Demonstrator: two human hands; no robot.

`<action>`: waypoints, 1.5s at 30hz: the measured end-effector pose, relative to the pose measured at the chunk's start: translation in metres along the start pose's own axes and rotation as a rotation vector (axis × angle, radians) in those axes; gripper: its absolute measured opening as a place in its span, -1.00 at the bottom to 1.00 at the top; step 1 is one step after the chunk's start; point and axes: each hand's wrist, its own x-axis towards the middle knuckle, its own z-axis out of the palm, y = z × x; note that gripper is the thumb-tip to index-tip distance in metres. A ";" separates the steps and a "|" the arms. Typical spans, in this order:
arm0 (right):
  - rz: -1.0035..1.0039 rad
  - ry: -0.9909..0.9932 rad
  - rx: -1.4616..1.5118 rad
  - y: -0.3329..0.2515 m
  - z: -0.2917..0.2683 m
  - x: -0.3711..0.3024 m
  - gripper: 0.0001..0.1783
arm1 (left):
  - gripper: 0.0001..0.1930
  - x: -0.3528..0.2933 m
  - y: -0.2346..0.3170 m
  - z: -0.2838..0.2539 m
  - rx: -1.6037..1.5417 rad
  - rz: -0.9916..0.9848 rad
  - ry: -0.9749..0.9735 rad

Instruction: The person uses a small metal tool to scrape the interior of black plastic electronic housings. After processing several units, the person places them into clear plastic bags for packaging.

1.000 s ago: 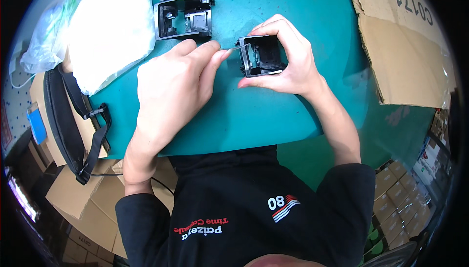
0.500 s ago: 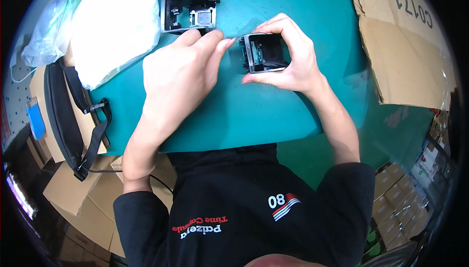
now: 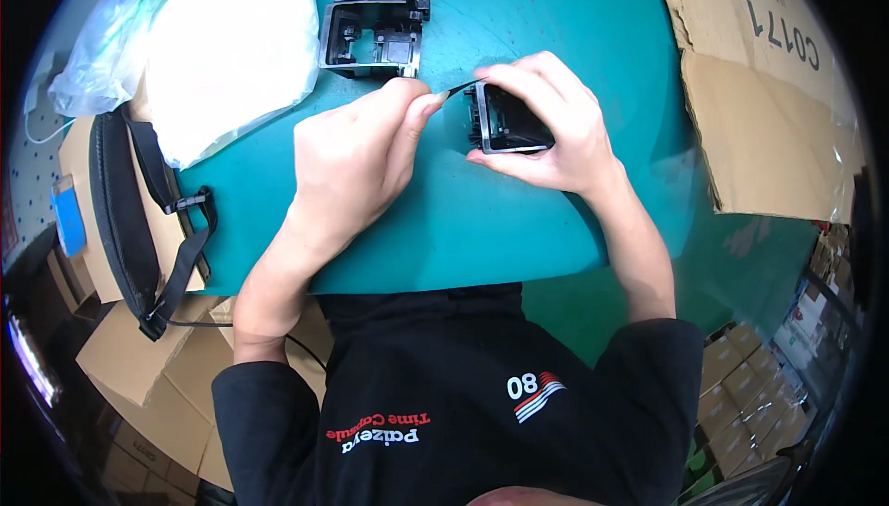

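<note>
Right hand (image 3: 574, 126) grips the black housing (image 3: 511, 124) from its right; left hand (image 3: 361, 147) pinches a thin dark piece (image 3: 461, 88) by the housing's far-left corner. Best brace the housing firmly, pressing lightly.

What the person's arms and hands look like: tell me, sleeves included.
The left hand and right hand are ungloved, with no ring or watch showing. Both forearms are bare below the short, loose black sleeves of a black T-shirt, whose front bears red and white printing.
</note>
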 end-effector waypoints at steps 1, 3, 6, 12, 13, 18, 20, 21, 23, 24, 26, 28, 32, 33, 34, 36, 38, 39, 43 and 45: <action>0.018 0.019 0.022 -0.001 0.001 0.000 -0.29 | -0.90 0.001 0.001 0.001 -0.032 -0.012 0.013; 0.039 0.030 0.031 -0.004 0.000 -0.002 -0.30 | -0.91 0.003 0.004 0.002 -0.096 -0.036 0.039; 0.149 0.105 0.262 -0.002 -0.004 -0.006 -0.29 | -0.84 0.004 0.003 0.000 -0.171 0.024 0.024; 0.384 0.135 1.164 -0.005 0.002 -0.015 -0.29 | -0.75 0.003 0.007 -0.002 -0.338 -0.074 -0.087; 0.376 0.132 1.181 -0.004 0.005 -0.017 -0.29 | -0.75 0.002 0.008 -0.003 -0.363 -0.103 -0.119; 0.344 0.131 1.206 -0.003 0.014 -0.021 -0.28 | -0.74 0.002 0.013 -0.004 -0.388 -0.104 -0.183; 0.332 0.127 1.222 -0.005 0.015 -0.020 -0.27 | -0.73 0.002 0.015 -0.005 -0.387 -0.101 -0.191; 0.327 0.118 1.234 -0.005 0.015 -0.021 -0.26 | -0.73 0.002 0.016 -0.007 -0.386 -0.105 -0.196; 0.304 0.108 1.236 -0.006 0.016 -0.021 -0.25 | -0.73 0.002 0.016 -0.007 -0.382 -0.100 -0.199; 0.288 0.104 1.228 -0.005 0.016 -0.021 -0.25 | -0.74 0.002 0.016 -0.006 -0.381 -0.095 -0.196; 0.253 0.094 1.212 -0.004 0.017 -0.021 -0.24 | -0.74 0.002 0.017 -0.007 -0.371 -0.088 -0.197; 0.219 0.080 1.199 -0.003 0.017 -0.020 -0.24 | -0.75 0.002 0.019 -0.009 -0.355 -0.087 -0.207; 0.204 0.064 1.175 -0.002 0.019 -0.021 -0.25 | -0.76 -0.001 0.017 -0.005 -0.347 -0.069 -0.172; 0.211 0.061 1.176 -0.002 0.018 -0.021 -0.24 | -0.76 0.000 0.019 -0.006 -0.338 -0.071 -0.177; 0.218 0.059 1.178 -0.003 0.018 -0.021 -0.24 | -0.76 0.000 0.019 -0.007 -0.329 -0.072 -0.182; 0.222 0.063 1.175 -0.003 0.020 -0.021 -0.24 | -0.77 -0.001 0.018 -0.006 -0.328 -0.074 -0.183; 0.242 0.064 1.193 -0.004 0.020 -0.022 -0.23 | -0.77 -0.001 0.018 -0.006 -0.325 -0.076 -0.188; 0.261 0.063 1.213 -0.005 0.020 -0.022 -0.23 | -0.77 0.000 0.019 -0.008 -0.323 -0.076 -0.192; 0.270 0.069 1.244 -0.005 0.019 -0.022 -0.22 | -0.78 0.000 0.019 -0.006 -0.345 -0.062 -0.187; 0.283 0.071 1.230 -0.006 0.019 -0.022 -0.22 | -0.78 -0.001 0.019 -0.006 -0.331 -0.064 -0.188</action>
